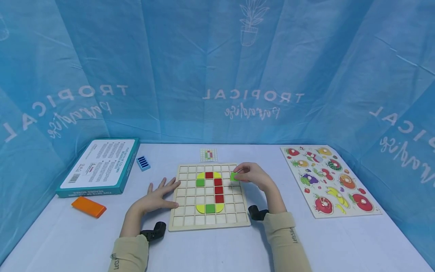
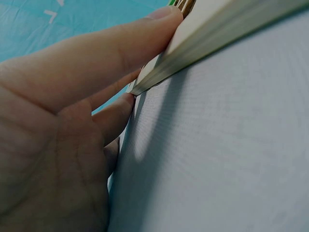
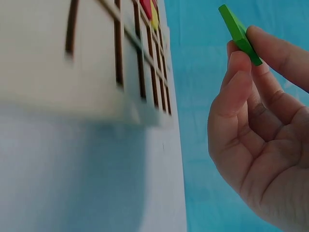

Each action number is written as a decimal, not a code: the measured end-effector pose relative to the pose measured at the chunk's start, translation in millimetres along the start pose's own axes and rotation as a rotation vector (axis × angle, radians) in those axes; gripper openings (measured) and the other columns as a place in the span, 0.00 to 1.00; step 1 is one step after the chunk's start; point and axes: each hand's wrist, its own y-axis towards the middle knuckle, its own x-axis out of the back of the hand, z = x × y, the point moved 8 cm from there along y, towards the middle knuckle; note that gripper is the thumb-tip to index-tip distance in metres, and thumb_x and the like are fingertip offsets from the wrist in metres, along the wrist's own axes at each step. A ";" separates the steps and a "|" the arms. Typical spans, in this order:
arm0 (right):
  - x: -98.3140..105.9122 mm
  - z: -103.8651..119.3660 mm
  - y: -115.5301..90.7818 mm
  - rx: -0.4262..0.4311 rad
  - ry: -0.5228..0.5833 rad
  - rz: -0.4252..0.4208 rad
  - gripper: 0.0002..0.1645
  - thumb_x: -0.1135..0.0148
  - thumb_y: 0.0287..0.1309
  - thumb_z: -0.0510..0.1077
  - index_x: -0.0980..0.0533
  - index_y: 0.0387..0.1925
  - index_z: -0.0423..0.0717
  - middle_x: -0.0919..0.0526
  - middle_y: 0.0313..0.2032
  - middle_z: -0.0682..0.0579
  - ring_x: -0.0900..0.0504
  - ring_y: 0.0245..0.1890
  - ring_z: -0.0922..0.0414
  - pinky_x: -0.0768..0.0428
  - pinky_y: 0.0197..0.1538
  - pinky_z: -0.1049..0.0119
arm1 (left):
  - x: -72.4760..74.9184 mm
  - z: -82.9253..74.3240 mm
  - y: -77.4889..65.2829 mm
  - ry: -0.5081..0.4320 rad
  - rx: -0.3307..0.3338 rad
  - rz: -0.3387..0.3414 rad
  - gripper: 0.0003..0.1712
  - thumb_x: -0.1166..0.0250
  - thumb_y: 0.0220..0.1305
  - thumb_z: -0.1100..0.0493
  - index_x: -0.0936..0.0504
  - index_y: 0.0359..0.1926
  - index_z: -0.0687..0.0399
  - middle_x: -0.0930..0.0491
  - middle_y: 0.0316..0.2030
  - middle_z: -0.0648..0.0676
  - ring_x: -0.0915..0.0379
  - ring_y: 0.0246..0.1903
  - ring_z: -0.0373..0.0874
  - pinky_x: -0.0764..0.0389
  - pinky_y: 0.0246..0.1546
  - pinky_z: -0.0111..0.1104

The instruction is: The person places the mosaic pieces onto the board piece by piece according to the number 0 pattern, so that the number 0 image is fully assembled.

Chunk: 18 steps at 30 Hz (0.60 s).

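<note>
A wooden grid board [image 1: 178, 220] lies on the white table, bearing red square tiles [image 1: 219, 190], green square tiles [image 1: 210, 208] and yellow rounded corner pieces [image 1: 201, 209]. Between thumb and fingertips my right hand [image 1: 254, 176] pinches a green square tile [image 3: 237, 36]. It hovers over the board's upper right part, and the right wrist view shows it tilted and apart from the board. With fingers spread, my left hand [image 1: 154, 198] touches the board's left edge; its thumb [image 2: 159, 19] lies against the rim. Behind the board is a small pattern card [image 1: 208, 155] with a coloured grid.
At the left stand a teal-edged box [image 1: 98, 166], a small blue case [image 1: 143, 163] with dark slots and an orange block [image 1: 88, 207]. A fruit puzzle board [image 1: 319, 185] lies at the right. Blue printed cloth [image 1: 183, 68] hangs behind the table.
</note>
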 end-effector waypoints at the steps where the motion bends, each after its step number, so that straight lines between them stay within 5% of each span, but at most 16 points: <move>1: -3.3 2.4 0.4 0.009 0.005 0.008 0.12 0.34 0.49 0.40 0.22 0.37 0.42 0.22 0.30 0.49 0.26 0.29 0.56 0.23 0.37 0.62 | -0.1 -0.1 0.0 0.000 0.001 0.001 0.52 0.31 0.45 0.46 0.44 0.69 0.55 0.57 0.71 0.61 0.79 0.69 0.61 0.87 0.61 0.56; 18: -51.2 26.5 4.9 0.095 0.005 0.119 0.11 0.35 0.50 0.37 0.20 0.38 0.39 0.22 0.29 0.50 0.25 0.29 0.58 0.19 0.37 0.64 | -1.8 2.6 1.1 0.003 0.007 0.004 0.53 0.31 0.45 0.46 0.45 0.70 0.54 0.58 0.71 0.60 0.79 0.69 0.60 0.87 0.61 0.56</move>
